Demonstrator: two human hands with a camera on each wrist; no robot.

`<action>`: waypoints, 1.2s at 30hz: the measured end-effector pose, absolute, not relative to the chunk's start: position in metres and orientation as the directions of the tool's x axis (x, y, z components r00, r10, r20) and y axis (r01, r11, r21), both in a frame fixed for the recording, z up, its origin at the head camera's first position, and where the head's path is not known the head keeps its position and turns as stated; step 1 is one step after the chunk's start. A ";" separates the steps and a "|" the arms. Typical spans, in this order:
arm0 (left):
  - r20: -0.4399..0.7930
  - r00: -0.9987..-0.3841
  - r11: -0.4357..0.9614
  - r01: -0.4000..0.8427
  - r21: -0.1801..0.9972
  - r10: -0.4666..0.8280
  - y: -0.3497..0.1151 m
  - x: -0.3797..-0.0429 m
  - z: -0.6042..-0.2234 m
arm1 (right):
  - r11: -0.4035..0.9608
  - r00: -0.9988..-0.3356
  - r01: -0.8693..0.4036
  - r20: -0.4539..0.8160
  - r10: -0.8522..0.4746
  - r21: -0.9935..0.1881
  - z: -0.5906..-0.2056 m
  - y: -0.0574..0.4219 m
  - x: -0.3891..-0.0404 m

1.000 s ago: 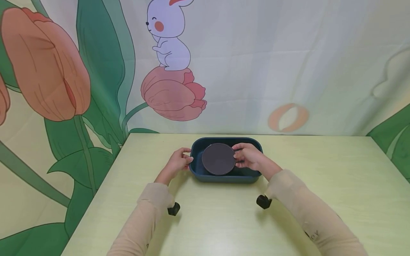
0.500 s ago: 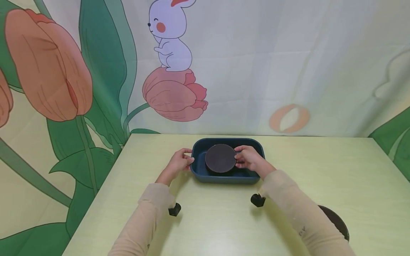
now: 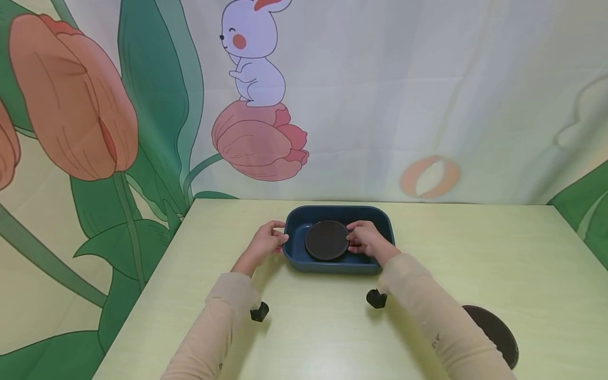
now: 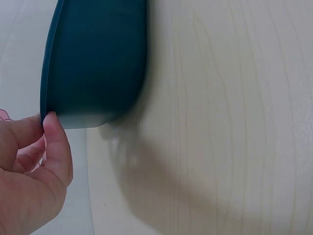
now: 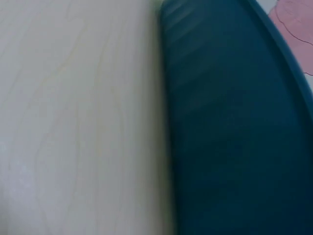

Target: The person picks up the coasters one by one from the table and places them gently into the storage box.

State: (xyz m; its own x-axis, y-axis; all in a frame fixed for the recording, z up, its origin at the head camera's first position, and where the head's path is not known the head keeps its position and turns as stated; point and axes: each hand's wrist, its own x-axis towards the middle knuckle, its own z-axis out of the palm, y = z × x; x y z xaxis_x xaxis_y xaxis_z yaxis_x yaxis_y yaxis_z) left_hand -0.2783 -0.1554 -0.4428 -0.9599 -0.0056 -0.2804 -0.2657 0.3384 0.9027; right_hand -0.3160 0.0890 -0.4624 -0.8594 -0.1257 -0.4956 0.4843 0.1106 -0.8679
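Note:
A dark blue rectangular basin [image 3: 339,268] with rounded corners stands near the table's far edge. At its left end, my left hand [image 3: 264,242] pinches the rim; the left wrist view has the thumb [image 4: 57,147] on the outer wall. My right hand [image 3: 369,240] reaches inside from the right and holds a dark round flat disc [image 3: 327,240] by its right edge. The disc lies level, low within the basin. In the right wrist view the basin's outer wall [image 5: 234,127] fills the right half and hides the right hand.
Another dark round disc [image 3: 497,333] lies on the pale wood-grain table [image 3: 309,327] at the lower right, partly behind the right sleeve [image 3: 442,316]. Behind the table hangs a cloth backdrop [image 3: 361,105] printed with tulips and a rabbit.
My right hand has lowered the disc deeper into the basin, and its sleeve has shifted left, uncovering the second disc. The left hand keeps its place at the rim.

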 end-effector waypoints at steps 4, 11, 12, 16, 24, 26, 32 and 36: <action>-0.289 -0.957 0.334 -0.273 0.902 -0.003 -0.156 -0.278 -0.443 | 0.155 -0.864 0.484 -0.498 -0.075 -0.861 -0.464 0.086 -0.316; -0.310 -0.951 0.329 -0.294 0.897 -0.004 -0.155 -0.278 -0.441 | 0.207 -0.877 0.471 -0.481 -0.002 -0.858 -0.457 0.088 -0.314; -0.309 -0.951 0.332 -0.294 0.896 -0.008 -0.155 -0.278 -0.441 | 0.213 -0.878 0.469 -0.479 0.006 -0.857 -0.454 0.088 -0.314; -0.292 -0.956 0.345 -0.279 0.896 -0.014 -0.156 -0.277 -0.440 | 0.249 -0.881 0.458 -0.473 -0.001 -0.853 -0.443 0.088 -0.311; -0.294 -0.956 0.347 -0.281 0.895 -0.015 -0.154 -0.276 -0.440 | 0.297 -0.882 0.421 -0.464 -0.088 -0.857 -0.428 0.096 -0.304; -0.303 -0.953 0.350 -0.291 0.890 -0.022 -0.154 -0.278 -0.441 | 0.323 -0.885 0.388 -0.446 -0.129 -0.863 -0.424 0.099 -0.301; -0.311 -0.950 0.340 -0.299 0.891 -0.020 -0.154 -0.278 -0.441 | 0.363 -0.887 0.310 -0.405 -0.223 -0.879 -0.414 0.111 -0.292; -0.303 -0.953 0.346 -0.292 0.892 -0.022 -0.154 -0.279 -0.443 | 0.386 -0.886 0.264 -0.380 -0.264 -0.884 -0.408 0.119 -0.287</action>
State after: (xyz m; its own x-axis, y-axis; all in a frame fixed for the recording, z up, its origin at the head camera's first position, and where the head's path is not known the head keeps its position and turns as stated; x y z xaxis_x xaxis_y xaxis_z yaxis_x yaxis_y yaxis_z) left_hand -0.2788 -0.1541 -0.4432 -0.9527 -0.0219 -0.3032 -0.2917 0.3464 0.8916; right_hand -0.2868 0.1185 -0.4082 -0.8863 -0.2643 -0.3803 0.2642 0.3860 -0.8839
